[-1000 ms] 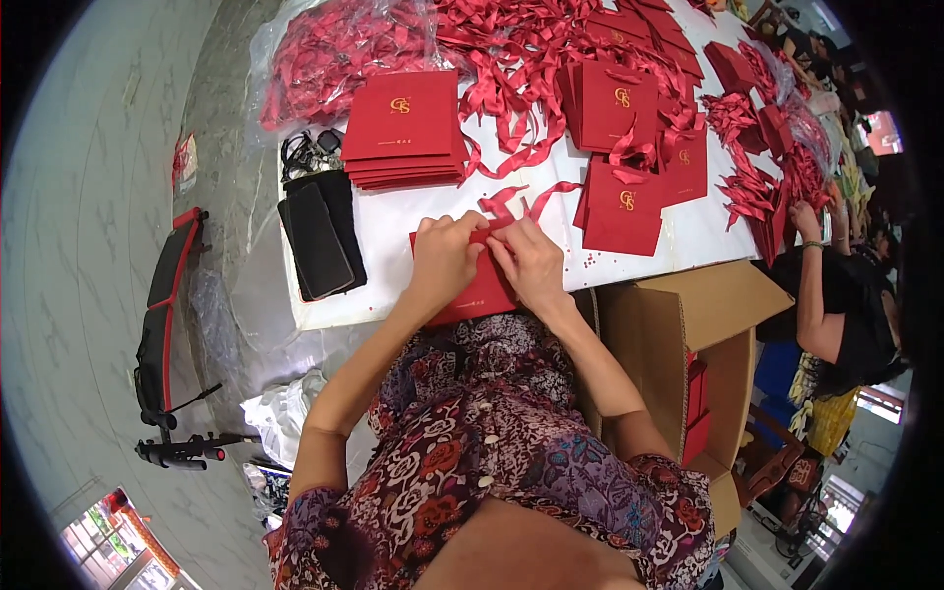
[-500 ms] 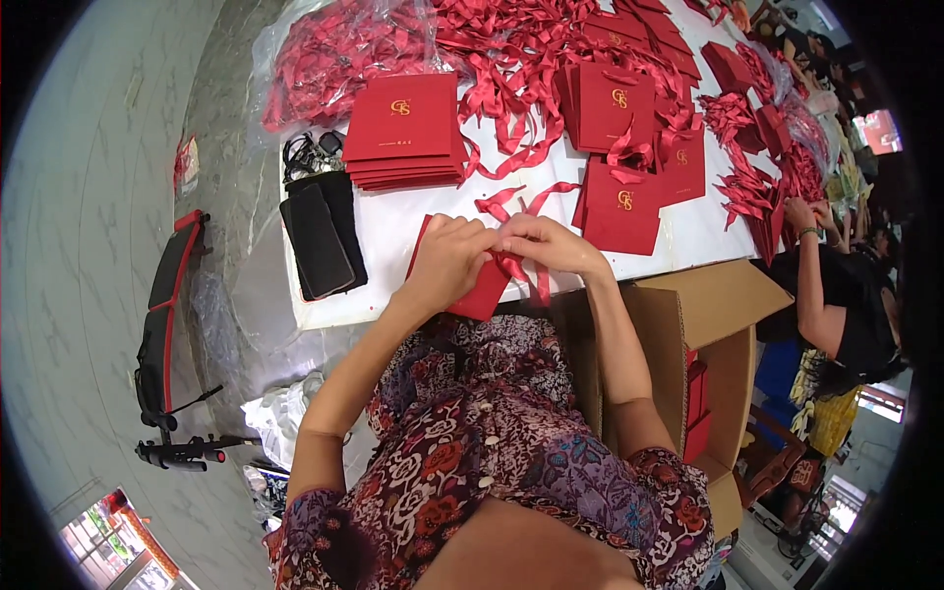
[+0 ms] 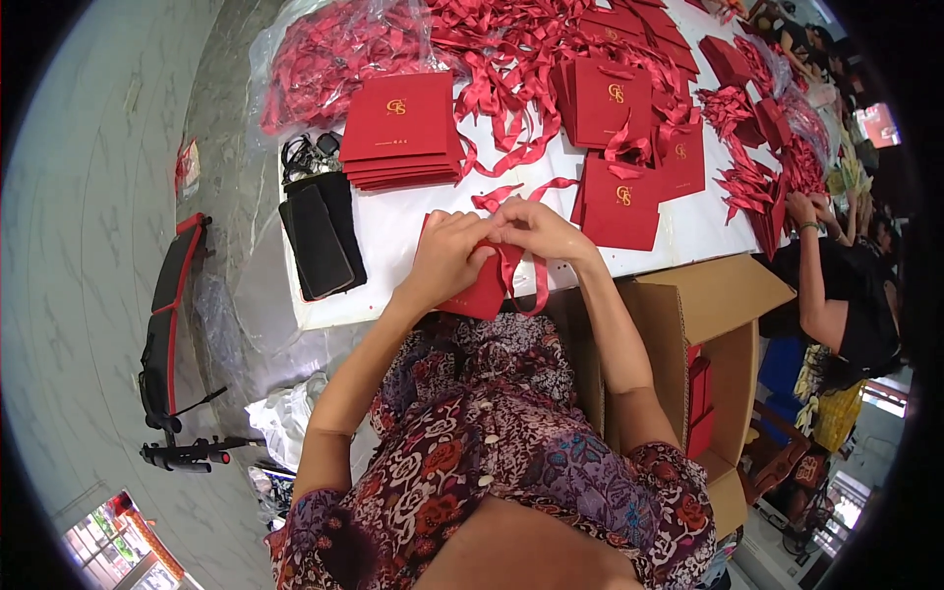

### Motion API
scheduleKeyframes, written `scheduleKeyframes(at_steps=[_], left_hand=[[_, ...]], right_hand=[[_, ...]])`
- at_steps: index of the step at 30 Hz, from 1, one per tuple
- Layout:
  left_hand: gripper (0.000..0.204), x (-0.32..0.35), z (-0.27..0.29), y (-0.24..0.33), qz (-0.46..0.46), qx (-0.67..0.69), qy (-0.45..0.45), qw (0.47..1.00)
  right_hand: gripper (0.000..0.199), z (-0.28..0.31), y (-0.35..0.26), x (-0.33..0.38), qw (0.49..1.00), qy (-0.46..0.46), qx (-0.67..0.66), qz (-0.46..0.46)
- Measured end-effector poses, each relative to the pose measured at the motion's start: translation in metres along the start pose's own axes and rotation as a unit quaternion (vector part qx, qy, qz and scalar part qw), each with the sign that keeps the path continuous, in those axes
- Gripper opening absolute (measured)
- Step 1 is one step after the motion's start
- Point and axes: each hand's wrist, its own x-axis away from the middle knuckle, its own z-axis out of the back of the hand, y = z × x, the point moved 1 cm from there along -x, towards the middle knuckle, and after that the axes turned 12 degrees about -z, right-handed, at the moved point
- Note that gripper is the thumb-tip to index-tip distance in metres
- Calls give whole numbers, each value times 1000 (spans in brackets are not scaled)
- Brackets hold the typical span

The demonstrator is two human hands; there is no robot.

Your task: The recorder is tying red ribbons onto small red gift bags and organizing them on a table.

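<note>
A small red paper bag (image 3: 480, 299) lies at the table's near edge, partly covered by my hands. My left hand (image 3: 450, 258) is closed over its upper part, thumb toward the middle. Close against it, my right hand (image 3: 539, 232) pinches a red satin ribbon (image 3: 536, 287). A loop of this ribbon hangs beside the bag, and its other strands spread on the table beyond my fingers. Where the ribbon meets the bag, my fingertips hide it. Farther left sits a stack of flat red bags (image 3: 398, 118); at the right are ribboned red bags (image 3: 621, 202).
Loose ribbons (image 3: 506, 84) and a plastic bag of ribbons (image 3: 339, 69) fill the far side. A black phone (image 3: 317, 241) lies on a dark cloth at left. An open cardboard box (image 3: 723, 295) stands by my right arm. Another person (image 3: 826, 295) works at right.
My right hand has shifted slightly up and left, its fingers still pinched. The hanging ribbon now forms a wider loop. My left hand stays on the bag.
</note>
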Motion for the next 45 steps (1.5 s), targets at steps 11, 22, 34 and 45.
scheduleKeyframes(at_steps=[11, 22, 34, 45], left_hand=[[18, 2, 4, -10, 54, 27, -21, 998], [19, 18, -14, -43, 156, 18, -5, 988], [23, 24, -25, -43, 128, -82, 20, 988], [29, 27, -41, -2, 304, 372, 69, 874]], right_hand=[[33, -17, -9, 25, 991, 113, 60, 47], [22, -13, -15, 40, 968, 238, 53, 60], [24, -35, 30, 63, 921, 336, 171, -103], [11, -59, -24, 60, 942, 265, 189, 76]])
